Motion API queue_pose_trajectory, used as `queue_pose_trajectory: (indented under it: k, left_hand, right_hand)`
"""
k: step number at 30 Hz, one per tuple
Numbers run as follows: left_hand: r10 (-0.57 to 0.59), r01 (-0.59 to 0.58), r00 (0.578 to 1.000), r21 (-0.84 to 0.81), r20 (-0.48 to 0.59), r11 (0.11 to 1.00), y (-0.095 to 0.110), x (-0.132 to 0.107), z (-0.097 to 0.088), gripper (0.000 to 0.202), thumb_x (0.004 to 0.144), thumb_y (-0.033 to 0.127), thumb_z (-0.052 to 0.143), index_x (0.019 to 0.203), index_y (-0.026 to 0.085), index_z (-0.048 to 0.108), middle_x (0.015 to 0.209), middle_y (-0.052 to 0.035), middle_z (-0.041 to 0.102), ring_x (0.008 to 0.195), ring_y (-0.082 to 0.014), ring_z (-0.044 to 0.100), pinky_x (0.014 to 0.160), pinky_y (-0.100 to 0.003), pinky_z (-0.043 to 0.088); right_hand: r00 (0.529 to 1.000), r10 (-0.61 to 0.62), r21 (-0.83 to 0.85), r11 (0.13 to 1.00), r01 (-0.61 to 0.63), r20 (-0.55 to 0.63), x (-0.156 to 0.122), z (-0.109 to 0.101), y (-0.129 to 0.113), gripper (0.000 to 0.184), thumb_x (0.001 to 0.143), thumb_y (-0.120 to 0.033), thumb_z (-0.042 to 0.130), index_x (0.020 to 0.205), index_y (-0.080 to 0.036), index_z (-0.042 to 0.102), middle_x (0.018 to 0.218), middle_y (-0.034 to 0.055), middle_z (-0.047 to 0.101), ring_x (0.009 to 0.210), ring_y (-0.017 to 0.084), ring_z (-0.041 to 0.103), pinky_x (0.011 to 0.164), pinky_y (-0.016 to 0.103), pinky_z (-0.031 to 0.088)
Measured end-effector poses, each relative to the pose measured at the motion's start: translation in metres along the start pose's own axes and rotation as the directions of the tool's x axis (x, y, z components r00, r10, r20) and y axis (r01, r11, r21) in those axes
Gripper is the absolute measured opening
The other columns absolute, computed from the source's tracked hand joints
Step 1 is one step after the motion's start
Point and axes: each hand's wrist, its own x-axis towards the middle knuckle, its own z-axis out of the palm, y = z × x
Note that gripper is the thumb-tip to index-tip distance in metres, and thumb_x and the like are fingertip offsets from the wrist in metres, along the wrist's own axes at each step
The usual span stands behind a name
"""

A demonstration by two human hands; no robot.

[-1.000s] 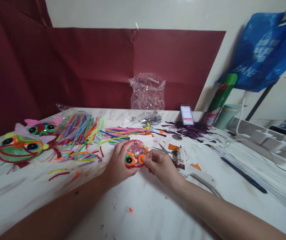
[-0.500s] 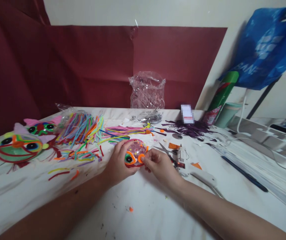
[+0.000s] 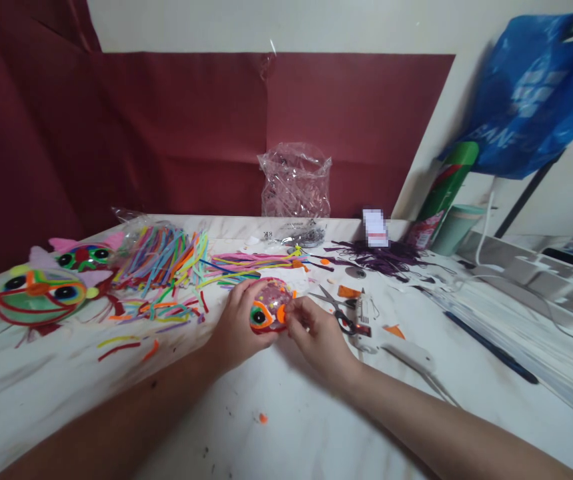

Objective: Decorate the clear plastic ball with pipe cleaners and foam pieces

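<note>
A small clear pink ball [image 3: 271, 308] with an orange-ringed eye and orange trim rests on the white marble table [image 3: 291, 427]. My left hand [image 3: 236, 327] wraps round its left side and holds it. The fingertips of my right hand [image 3: 316, 337] pinch at the orange piece on the ball's right side. Scissors [image 3: 336, 307] lie just right of my right hand. A heap of coloured pipe-cleaner strips [image 3: 166, 257] is spread behind my left hand.
Two finished face balls [image 3: 41, 293] sit at the far left. A crumpled clear bag [image 3: 295, 180] stands at the back. Purple strips [image 3: 381, 257], a white glue gun [image 3: 411, 360], a blue pen [image 3: 489, 350], cables and a blue plastic bag [image 3: 531, 93] lie to the right.
My right hand's fingers have shifted slightly up and over the orange ring, covering more of it. The ball and my left hand have stayed nearly in place.
</note>
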Motion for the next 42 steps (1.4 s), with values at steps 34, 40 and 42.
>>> queue_pose_trajectory:
  k: [34,40,42]
  left_hand:
    - [-0.233,0.242,0.970,-0.235,0.063,0.941,-0.015,0.011,-0.011,0.056,0.069,0.035,0.067,0.118,0.023,0.044,0.120,-0.0081,0.053,0.112,-0.0252,0.052,0.094,-0.041,0.044]
    - [-0.200,0.208,0.978,-0.251,0.059,0.945,-0.016,0.010,-0.010,0.057,0.071,0.038,0.066,0.120,0.023,0.042,0.122,-0.0082,0.052,0.115,-0.0252,0.050,0.096,-0.041,0.041]
    - [-0.174,0.181,0.983,-0.220,0.051,0.959,-0.015,0.009,-0.008,0.058,0.071,0.039,0.066,0.121,0.022,0.042,0.123,-0.0086,0.051,0.117,-0.0255,0.048,0.098,-0.041,0.040]
  right_hand:
    - [0.995,-0.006,0.030,1.000,0.009,-0.099,0.013,-0.010,0.014,0.007,0.081,-0.023,0.046,0.085,-0.019,0.051,0.077,0.0020,0.057,0.067,0.015,0.054,0.063,0.028,0.045]
    - [0.940,-0.340,-0.161,0.929,0.333,-0.016,0.005,-0.010,0.007,0.017,0.083,-0.014,0.047,0.095,-0.020,0.057,0.090,0.0069,0.058,0.080,0.018,0.056,0.072,0.031,0.047]
    - [0.920,-0.392,-0.181,0.904,0.388,0.016,0.003,-0.007,0.005,0.019,0.083,-0.013,0.049,0.098,-0.020,0.058,0.091,0.0075,0.058,0.085,0.019,0.057,0.076,0.032,0.048]
